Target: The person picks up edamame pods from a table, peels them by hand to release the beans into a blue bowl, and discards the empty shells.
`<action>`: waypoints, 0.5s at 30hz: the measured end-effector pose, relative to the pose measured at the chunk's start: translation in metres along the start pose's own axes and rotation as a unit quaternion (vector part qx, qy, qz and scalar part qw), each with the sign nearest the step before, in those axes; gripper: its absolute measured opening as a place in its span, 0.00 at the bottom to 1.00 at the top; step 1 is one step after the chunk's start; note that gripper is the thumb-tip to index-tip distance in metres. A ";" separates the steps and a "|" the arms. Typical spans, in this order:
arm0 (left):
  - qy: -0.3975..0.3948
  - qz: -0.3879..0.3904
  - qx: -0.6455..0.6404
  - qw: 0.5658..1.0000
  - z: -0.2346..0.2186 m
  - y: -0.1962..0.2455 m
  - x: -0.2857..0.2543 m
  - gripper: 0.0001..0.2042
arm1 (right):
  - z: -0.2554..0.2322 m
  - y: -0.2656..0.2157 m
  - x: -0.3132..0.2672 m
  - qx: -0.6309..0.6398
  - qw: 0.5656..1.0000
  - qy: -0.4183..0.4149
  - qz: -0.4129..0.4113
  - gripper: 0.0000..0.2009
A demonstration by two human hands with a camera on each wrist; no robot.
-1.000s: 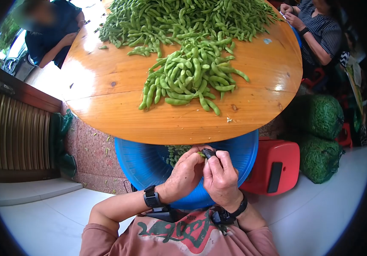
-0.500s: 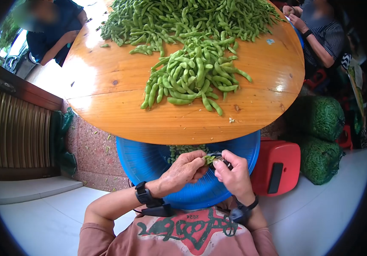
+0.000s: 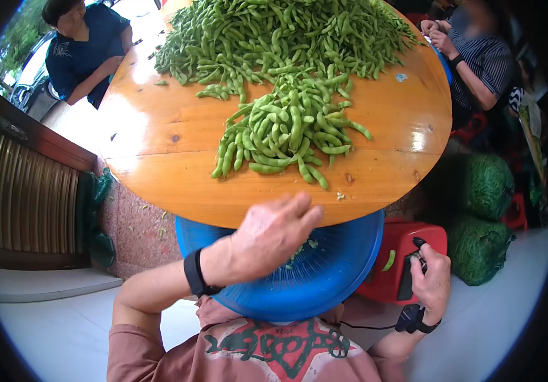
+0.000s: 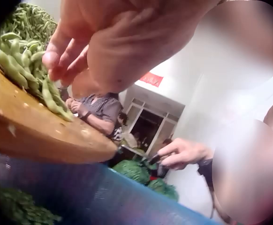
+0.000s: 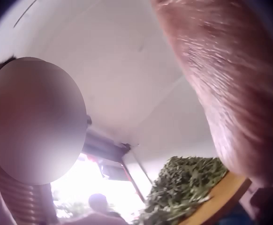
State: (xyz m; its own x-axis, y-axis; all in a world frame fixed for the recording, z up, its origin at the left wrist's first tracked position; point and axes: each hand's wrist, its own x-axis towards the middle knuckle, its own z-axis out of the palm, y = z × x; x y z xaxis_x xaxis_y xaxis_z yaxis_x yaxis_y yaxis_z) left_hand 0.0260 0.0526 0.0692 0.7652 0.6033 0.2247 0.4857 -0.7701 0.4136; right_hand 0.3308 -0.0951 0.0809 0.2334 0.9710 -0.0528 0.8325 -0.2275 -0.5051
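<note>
Beyond the desk [image 3: 159, 165] edge, pods [image 3: 286, 127] lie just ahead of your left hand's [image 3: 270, 232] relaxed fingers; your right hand [image 3: 430, 280] pinches a small dark tool [image 3: 418, 242].

A pile of pods [image 3: 286, 121] lay on the round table [image 3: 159, 134]. A basin [image 3: 325, 280] sat below the table's near edge, before the seated person. A stool [image 3: 407, 254] stood right of the basin, with sacks [image 3: 477, 216] further right. The left hand [image 3: 270, 232] hovered over the table edge; the right hand [image 3: 433, 280], apparently holding a small tool, was near the stool.

Green pods [image 3: 286, 121], orange-brown table [image 3: 159, 134], blue basin [image 3: 325, 280].
</note>
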 end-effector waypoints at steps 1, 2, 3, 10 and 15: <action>0.042 0.025 0.069 0.996 -0.006 -0.007 0.013 0.21 | -0.001 0.003 0.001 -0.019 0.999 0.022 0.014 0.14; 0.033 0.019 0.126 0.991 -0.004 -0.017 0.024 0.21 | -0.001 0.000 0.002 -0.020 0.999 0.024 0.013 0.14; 0.037 0.021 0.169 0.985 -0.006 -0.024 0.033 0.19 | 0.001 -0.006 0.004 0.004 0.999 0.037 0.010 0.14; 0.090 0.043 0.066 0.993 -0.003 -0.040 0.036 0.12 | 0.047 -0.055 0.025 0.165 0.983 0.054 -0.066 0.02; -0.055 -0.179 -0.298 0.936 -0.014 0.000 0.000 0.06 | 0.078 -0.097 0.025 0.472 0.877 -0.088 0.028 0.04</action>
State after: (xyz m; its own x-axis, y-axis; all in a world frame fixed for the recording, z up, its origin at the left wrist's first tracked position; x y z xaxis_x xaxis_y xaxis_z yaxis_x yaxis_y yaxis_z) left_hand 0.0198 0.0556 0.0813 0.6533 0.7505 -0.0999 0.4221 -0.2515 0.8709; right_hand 0.2171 -0.0433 0.0614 0.1100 0.9757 -0.1896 0.0168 -0.1925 -0.9811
